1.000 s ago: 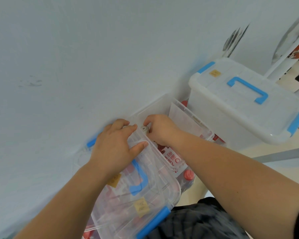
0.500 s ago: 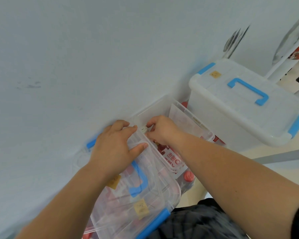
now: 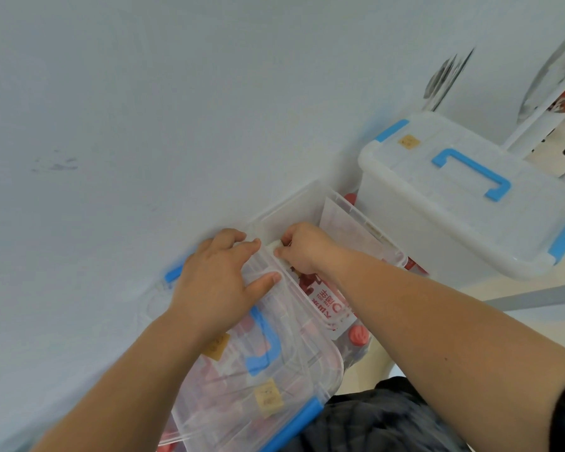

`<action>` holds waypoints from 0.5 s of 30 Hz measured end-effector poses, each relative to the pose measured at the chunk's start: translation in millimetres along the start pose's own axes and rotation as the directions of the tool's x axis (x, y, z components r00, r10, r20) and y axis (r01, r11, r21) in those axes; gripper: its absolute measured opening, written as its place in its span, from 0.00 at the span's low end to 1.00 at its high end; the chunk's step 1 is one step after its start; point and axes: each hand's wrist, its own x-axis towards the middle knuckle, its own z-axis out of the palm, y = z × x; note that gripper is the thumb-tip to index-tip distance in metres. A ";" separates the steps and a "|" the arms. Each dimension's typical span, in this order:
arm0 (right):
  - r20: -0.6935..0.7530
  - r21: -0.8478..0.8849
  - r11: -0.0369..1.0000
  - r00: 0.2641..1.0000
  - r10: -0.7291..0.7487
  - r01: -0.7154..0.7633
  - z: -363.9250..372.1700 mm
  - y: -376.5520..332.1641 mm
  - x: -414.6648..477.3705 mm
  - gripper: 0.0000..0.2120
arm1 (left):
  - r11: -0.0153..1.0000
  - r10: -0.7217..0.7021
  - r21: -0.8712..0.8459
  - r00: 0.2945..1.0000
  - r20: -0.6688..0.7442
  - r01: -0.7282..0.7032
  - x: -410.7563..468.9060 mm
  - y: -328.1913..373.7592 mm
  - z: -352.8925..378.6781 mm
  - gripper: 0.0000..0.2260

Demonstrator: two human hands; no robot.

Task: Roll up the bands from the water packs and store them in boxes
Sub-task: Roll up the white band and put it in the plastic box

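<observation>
Against the wall [image 3: 144,125], a clear box [image 3: 284,207] sat with its lid [image 3: 294,370] slid partly aside, blue handle uppermost. The left hand [image 3: 216,282] lay spread on the lid's far end, fingers nearly straight and thumb pressed flat, gripping nothing. The right hand [image 3: 304,246] was curled over the box's open part, fingertips pinching a small pale rolled band [image 3: 273,245] just beside the lid's far corner, close to the left index finger. Under the right wrist, inside the box, lay a red-printed pack [image 3: 327,298] and a red cap [image 3: 357,336]. To the right stood a second box [image 3: 437,223], closed.
</observation>
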 end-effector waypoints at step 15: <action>-0.114 -0.154 0.987 0.992 -0.057 0.039 8.8 -2.0 -2.0 0.14 | 1.000 0.008 -0.001 1.000 -0.010 -0.008 -0.5 -0.8 1.3 0.30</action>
